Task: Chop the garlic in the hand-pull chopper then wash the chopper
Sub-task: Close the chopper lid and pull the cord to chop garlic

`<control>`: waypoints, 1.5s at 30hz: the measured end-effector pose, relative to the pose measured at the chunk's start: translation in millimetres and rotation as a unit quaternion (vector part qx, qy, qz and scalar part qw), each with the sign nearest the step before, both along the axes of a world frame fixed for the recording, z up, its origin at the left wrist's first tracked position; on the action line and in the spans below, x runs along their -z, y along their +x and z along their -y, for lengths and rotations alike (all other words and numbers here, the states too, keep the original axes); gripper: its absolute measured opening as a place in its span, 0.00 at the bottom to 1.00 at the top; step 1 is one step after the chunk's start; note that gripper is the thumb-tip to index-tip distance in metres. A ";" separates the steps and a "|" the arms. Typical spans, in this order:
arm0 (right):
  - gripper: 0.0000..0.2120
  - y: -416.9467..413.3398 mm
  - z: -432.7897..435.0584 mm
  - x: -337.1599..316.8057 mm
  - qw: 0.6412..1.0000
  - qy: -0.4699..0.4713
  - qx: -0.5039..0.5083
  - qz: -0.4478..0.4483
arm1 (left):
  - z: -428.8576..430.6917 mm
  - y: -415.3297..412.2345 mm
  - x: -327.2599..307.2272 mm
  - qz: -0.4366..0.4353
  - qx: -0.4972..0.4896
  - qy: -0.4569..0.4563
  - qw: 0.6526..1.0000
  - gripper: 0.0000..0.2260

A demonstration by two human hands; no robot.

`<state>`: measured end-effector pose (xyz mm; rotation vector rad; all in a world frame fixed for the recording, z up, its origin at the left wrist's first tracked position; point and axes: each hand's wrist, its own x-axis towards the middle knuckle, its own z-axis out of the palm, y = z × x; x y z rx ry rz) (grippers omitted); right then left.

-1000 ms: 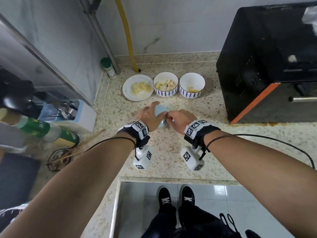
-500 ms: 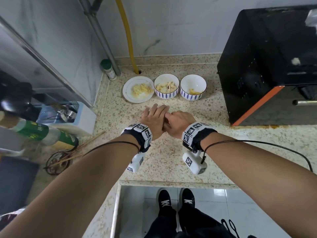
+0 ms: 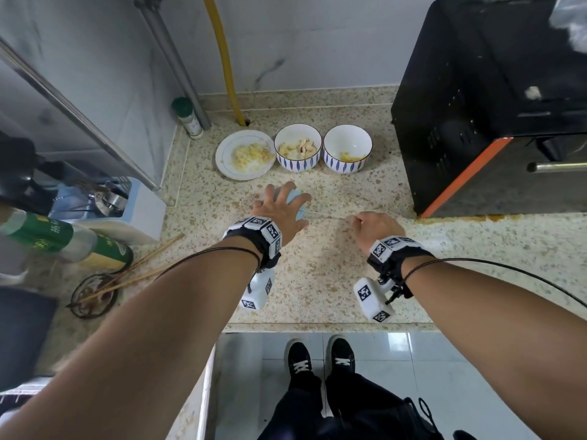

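Left grip (image 3: 279,214): splayed, fingers curled over chopper (image 3: 297,200) — pinned it to bench (image 3: 317,265).
Right grip (image 3: 374,228): fisted on cord (image 3: 327,216), which ran taut.
Risk: chopper could skid toward right grip — weak hold-down.

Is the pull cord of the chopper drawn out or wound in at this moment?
Drawn out: a thin cord runs from the chopper to the right hand, held apart from it.
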<state>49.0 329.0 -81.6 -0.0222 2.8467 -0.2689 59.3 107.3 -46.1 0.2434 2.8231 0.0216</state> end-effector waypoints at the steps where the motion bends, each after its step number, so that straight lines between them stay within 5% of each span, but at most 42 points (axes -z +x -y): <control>1: 0.19 0.7 14.4 -2.5 0.999 -0.021 -0.032 -0.012 | -1.9 1.1 -2.0 0.009 -0.012 0.000 1.000 0.28; 7: 0.16 6.5 86.5 -24.6 0.983 -0.128 -0.122 -0.044 | -4.8 10.1 -4.1 0.030 -0.069 0.017 0.997 0.37; 11: 0.17 -2.6 48.2 -13.2 0.995 -0.098 -0.035 -0.003 | -3.9 9.1 -5.4 0.036 -0.072 0.012 0.997 0.43; 14: 0.18 -6.0 4.2 -9.0 0.994 -0.065 0.074 0.050 | -1.3 8.4 -5.5 0.050 -0.073 0.030 0.996 0.42; 17: 0.19 -0.9 -0.3 -10.6 0.998 0.008 0.056 0.024 | -3.3 10.2 -1.2 0.037 -0.090 0.028 0.995 0.41; 24: 0.22 6.5 78.9 -28.8 0.981 -0.180 -0.066 0.026 | -6.4 10.0 4.7 0.002 -0.092 0.009 0.996 0.40; 30: 0.16 -0.4 23.1 -15.0 0.986 -0.108 0.117 0.057 | -1.0 5.5 1.8 0.046 -0.090 0.013 0.995 0.40; 34: 0.19 1.3 -3.6 -14.7 0.990 0.025 0.140 0.018 | -3.4 7.3 3.2 0.036 -0.090 0.008 0.995 0.39; 38: 0.25 6.1 55.4 -25.9 0.994 -0.101 0.020 0.021 | -2.3 5.4 3.3 0.031 -0.086 0.004 0.996 0.37; 41: 0.21 5.2 99.3 -32.5 0.992 -0.112 -0.059 0.004 | -2.6 8.8 2.5 0.026 -0.088 0.026 0.995 0.34; 45: 0.21 1.1 64.3 -22.9 0.993 -0.113 0.034 0.007 | 0.0 6.8 -1.2 0.026 -0.074 0.014 0.997 0.37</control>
